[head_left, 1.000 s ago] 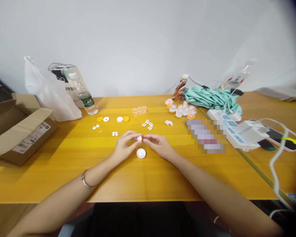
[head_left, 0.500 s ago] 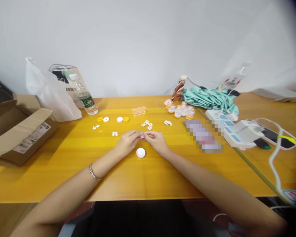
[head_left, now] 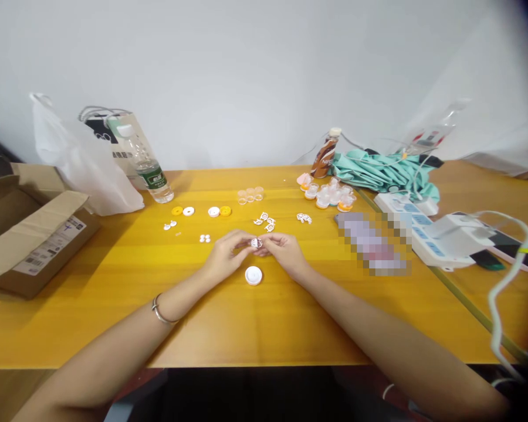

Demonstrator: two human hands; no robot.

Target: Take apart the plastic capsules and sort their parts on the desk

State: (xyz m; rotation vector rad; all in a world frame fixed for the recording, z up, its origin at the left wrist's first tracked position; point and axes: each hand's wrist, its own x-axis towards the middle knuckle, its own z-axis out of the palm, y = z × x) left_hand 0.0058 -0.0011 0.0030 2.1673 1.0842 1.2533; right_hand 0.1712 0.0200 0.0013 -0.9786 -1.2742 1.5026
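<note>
Between the fingertips of both hands is a small white openwork plastic piece [head_left: 257, 242], held above the table. My left hand [head_left: 229, 253] pinches it from the left, and my right hand [head_left: 285, 251] grips it from the right. Just in front of the hands, a round white cap-like part [head_left: 253, 275] lies on the table. Beyond the fingers are several similar white openwork pieces [head_left: 266, 220], and another small group of white pieces [head_left: 304, 218] lies farther right. Several small white round parts [head_left: 205, 238] sit left of my left hand.
Yellow and white discs [head_left: 188, 211] and clear rings [head_left: 250, 195] lie farther back. Lidded clear containers [head_left: 334, 193], a brown bottle [head_left: 326, 153], a blurred-out flat object [head_left: 369, 243] and a power strip [head_left: 416, 231] are right. A water bottle [head_left: 152, 176] and cardboard box [head_left: 39, 240] stand left.
The white openwork piece now shows more clearly between the fingertips, with the fingers slightly rearranged around it. The whole view has shifted a little; the parts on the table keep their arrangement.
</note>
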